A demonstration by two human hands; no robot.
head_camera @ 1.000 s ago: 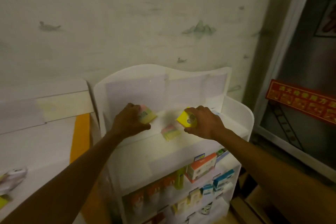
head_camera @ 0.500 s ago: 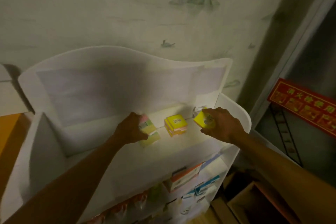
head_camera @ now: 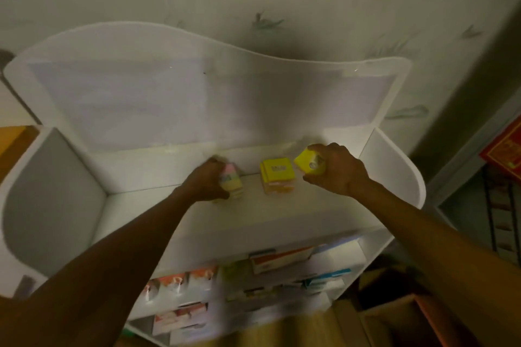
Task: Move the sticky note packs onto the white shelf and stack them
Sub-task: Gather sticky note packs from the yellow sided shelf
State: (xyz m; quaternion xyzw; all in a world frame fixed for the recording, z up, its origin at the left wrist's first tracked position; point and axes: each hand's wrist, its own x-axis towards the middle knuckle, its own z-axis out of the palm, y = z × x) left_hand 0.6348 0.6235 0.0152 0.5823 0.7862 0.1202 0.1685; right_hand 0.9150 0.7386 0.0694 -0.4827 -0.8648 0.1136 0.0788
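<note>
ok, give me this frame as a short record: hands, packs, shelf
left hand: grips a pastel sticky note pack low over the top shelf board; contact with the board unclear, blurred
right hand: holds a yellow pack tilted, above the board
free stack: yellow pack on an orange one, resting between the hands, untouched
white shelf: top board bears the stack; lower tiers hold boxed goods

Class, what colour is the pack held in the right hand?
Bright yellow pack, gripped by the right hand; the head view shows it.
</note>
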